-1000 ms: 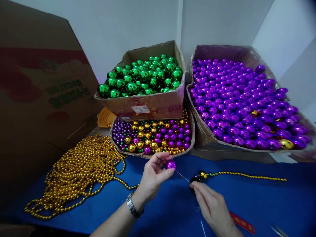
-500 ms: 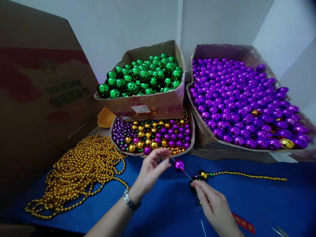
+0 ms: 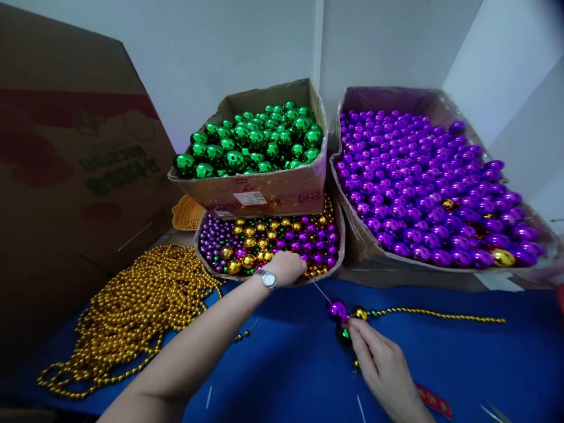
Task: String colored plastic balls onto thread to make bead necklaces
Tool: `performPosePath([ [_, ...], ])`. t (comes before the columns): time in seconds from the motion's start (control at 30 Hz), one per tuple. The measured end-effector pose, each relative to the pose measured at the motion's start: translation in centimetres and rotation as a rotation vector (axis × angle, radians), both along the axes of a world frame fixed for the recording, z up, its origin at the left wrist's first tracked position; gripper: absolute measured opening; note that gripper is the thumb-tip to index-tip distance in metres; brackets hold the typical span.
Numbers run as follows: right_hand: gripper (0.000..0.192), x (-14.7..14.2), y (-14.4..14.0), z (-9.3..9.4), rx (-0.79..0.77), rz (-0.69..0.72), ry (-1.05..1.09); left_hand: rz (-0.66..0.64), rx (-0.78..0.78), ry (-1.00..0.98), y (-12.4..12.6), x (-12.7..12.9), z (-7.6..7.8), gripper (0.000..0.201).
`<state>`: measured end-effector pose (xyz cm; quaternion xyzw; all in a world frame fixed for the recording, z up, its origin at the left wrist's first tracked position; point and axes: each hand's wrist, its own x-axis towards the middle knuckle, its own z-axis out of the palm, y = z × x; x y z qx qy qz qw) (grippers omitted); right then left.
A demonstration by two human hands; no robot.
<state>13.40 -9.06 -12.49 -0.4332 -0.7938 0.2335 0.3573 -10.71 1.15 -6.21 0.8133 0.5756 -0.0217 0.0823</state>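
My left hand (image 3: 288, 268) is over the near right part of the low box of mixed beads (image 3: 201, 252). Its fingers curl downward, and their tips are hidden among small gold beads (image 3: 318, 271). On the blue cloth, the fingertips of my right hand (image 3: 374, 352) pinch the bead string just beside a large purple bead (image 3: 337, 309). A thin pale thread (image 3: 321, 289) runs from that bead up toward my left hand. A green bead (image 3: 343, 335), a gold bead (image 3: 359, 312) and a strand of small gold beads (image 3: 440, 314) lie around my right fingertips.
Behind stand a carton of green beads (image 3: 282, 197) and a large carton of purple beads (image 3: 359, 238). A heap of gold bead strands (image 3: 132, 311) lies left, beside a tall cardboard box (image 3: 66, 235) and a yellow basket (image 3: 181, 214). A red strip (image 3: 434, 401) and scissor-like metal tips (image 3: 493, 413) lie front right.
My left hand has moved from beside the thread to the mixed-bead box, its fingers now curled down. The purple bead has slid along the thread to my right fingertips.
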Motion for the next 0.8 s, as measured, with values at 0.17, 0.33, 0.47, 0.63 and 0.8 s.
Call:
performPosePath([
  [0.17, 0.025, 0.1, 0.1, 0.1, 0.013, 0.0, 0.006, 0.017, 0.004, -0.098, 0.0, -0.4, 0.1, 0.019],
  [0.33, 0.026, 0.0, 0.1, 0.0, 0.019, -0.016, 0.004, 0.084, -0.023, -0.551, -2.8, -0.4, 0.7, 0.027],
  [0.47, 0.026, -0.1, 0.2, -0.4, 0.026, -0.011, 0.009, 0.366, -0.297, -1.519, -5.5, 0.1, 0.3, 0.028],
  [0.63, 0.025, -0.1, 0.0, -0.6, 0.007, 0.021, 0.001, 0.473, -0.431, -1.853, -6.8, 0.4, 0.1, 0.024],
  [0.8, 0.025, 0.0, 0.0, -0.3, -0.01, 0.022, -0.02, 0.483, -0.467, -1.882, -7.1, 0.5, 0.2, 0.022],
])
